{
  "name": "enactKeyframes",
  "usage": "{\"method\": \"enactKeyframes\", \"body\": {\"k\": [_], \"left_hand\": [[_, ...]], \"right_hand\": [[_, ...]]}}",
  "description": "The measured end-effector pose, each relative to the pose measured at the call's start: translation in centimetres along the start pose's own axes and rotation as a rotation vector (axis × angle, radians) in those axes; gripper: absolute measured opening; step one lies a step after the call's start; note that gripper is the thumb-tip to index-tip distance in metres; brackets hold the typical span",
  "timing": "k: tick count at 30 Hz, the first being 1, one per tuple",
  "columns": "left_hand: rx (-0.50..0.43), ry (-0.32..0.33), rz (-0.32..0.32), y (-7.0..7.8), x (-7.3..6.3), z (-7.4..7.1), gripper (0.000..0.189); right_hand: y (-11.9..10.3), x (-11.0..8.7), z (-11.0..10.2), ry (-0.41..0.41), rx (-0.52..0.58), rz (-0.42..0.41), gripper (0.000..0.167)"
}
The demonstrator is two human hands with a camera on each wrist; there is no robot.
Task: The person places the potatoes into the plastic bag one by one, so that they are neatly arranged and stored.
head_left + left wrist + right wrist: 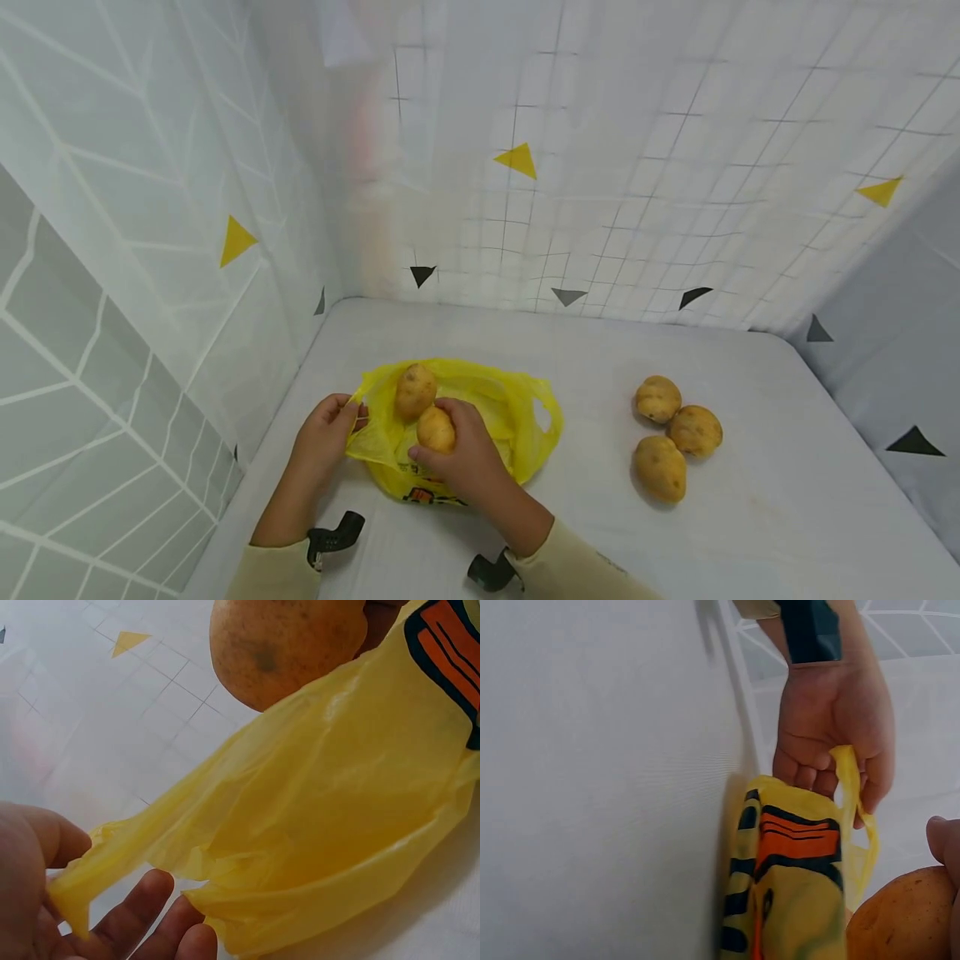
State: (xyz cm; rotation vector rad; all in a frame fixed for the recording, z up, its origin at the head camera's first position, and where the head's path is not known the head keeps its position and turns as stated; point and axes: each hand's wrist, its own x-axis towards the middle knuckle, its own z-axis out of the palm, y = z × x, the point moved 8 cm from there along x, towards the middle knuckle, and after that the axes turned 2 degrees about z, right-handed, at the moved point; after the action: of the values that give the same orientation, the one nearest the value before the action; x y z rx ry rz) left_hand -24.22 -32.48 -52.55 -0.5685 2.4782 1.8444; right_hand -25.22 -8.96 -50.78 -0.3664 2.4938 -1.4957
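Observation:
A yellow plastic bag [534,433] with a dark and orange print lies on the table with its mouth spread. My left hand [327,433] pinches the bag's left handle between thumb and fingers. In the left wrist view the handle [75,892] passes between that thumb and the fingers. My right hand [468,450] grips a potato [436,430] over the bag's mouth. The right wrist view shows this potato [907,919] beside the thumb. Another potato [416,392] sits at the bag's left side, just behind the held one.
To the right on the white table [570,533] three potatoes rest close together: one at the back [658,399], one at the right [696,431] and one in front [660,470]. White patterned sheets [637,167] hang behind and beside the table.

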Motion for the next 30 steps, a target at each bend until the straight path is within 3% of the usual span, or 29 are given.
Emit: {"method": "enactKeyframes", "body": {"k": [23, 30], "left_hand": [[-0.017, 0.006, 0.011, 0.1, -0.2, 0.0, 0.035], [-0.022, -0.005, 0.026, 0.2, -0.1, 0.0, 0.035]], "right_hand": [[1.2, 0.6, 2.1, -0.019, -0.016, -0.031, 0.076], [1.6, 1.0, 2.8, -0.048, -0.049, -0.007, 0.079]]}}
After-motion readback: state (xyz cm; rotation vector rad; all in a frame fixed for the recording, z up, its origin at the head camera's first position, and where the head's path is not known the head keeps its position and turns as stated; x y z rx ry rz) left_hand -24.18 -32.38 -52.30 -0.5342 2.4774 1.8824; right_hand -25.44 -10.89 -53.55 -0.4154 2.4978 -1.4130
